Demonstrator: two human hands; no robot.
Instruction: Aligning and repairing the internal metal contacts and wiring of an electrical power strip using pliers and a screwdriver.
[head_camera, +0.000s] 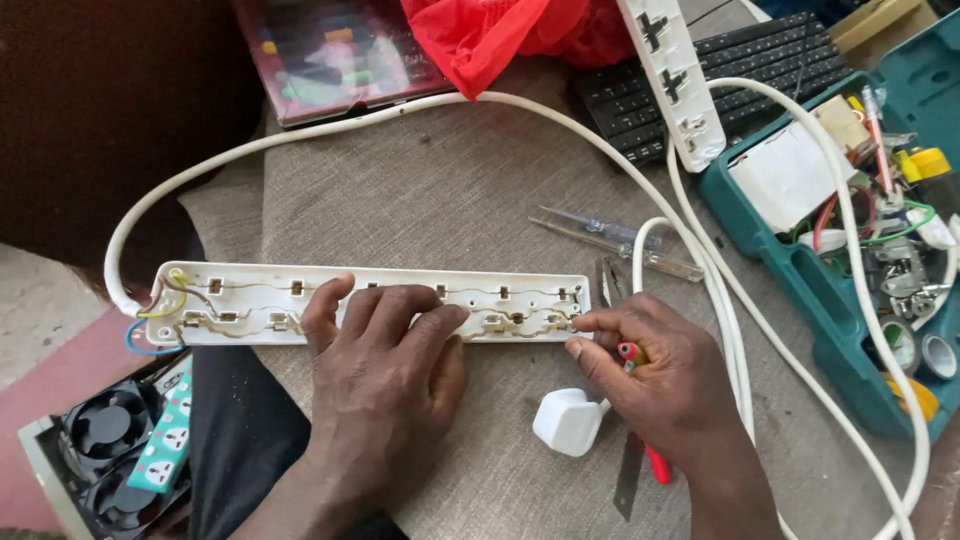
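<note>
Item in hand: an opened power strip base (250, 300) is lying lengthwise across the middle of the grey-covered bench (420, 190), inner side up.
Cover: the strip's socket cover (672, 75) is lying apart at the far edge of the bench, over a black keyboard (760, 70); judged as removal already done.
Inner parts: metal contact strips and thin wires are showing along the base; yellow, red and blue leads (160, 310) are gathering at its left end, where the white cable (400, 115) is entering.
Left hand (385, 370): resting flat on the middle of the base, fingers spread and pressing it down.
Right hand (655, 370): closing around a red-handled tool (655, 462), fingertips touching the right end of the base; the tool's tip is hidden.
Plug: a white plug (567, 420) is lying just beside the right hand, toward the near edge.
Nearby: a clear tester screwdriver (600, 228) beyond the base; a teal toolbox (850, 250) at the right edge.
Progress judged: work is going on at the right-end contacts; refitting the cover is remaining.
</note>
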